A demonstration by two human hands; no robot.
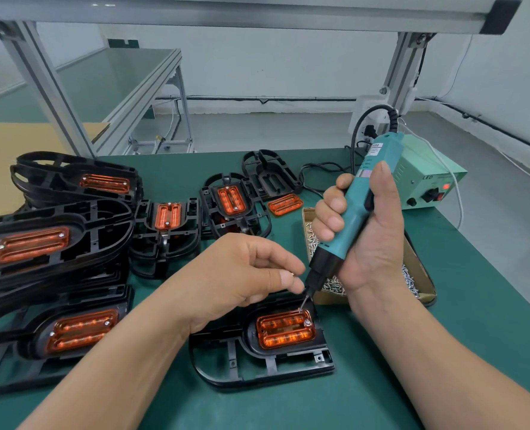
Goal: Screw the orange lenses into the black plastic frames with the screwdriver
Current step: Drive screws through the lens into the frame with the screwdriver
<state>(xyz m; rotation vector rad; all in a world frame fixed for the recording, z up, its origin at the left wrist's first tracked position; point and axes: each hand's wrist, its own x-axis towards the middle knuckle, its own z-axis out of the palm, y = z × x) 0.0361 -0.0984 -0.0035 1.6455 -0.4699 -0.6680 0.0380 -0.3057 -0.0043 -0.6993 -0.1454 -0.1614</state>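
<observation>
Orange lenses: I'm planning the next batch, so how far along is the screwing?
Done: the stacked frames at left carry lenses with screws in. In hand: the right hand holds the screwdriver, bit down on the lens in the front frame, left hand fingertips by the bit. Left: one loose lens and an empty frame at the back.

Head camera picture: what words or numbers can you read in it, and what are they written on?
"LED": on the front of the pale green power box.
White label on the screwdriver: its print is too small and blurred to read.
No other writing can be made out.
</observation>
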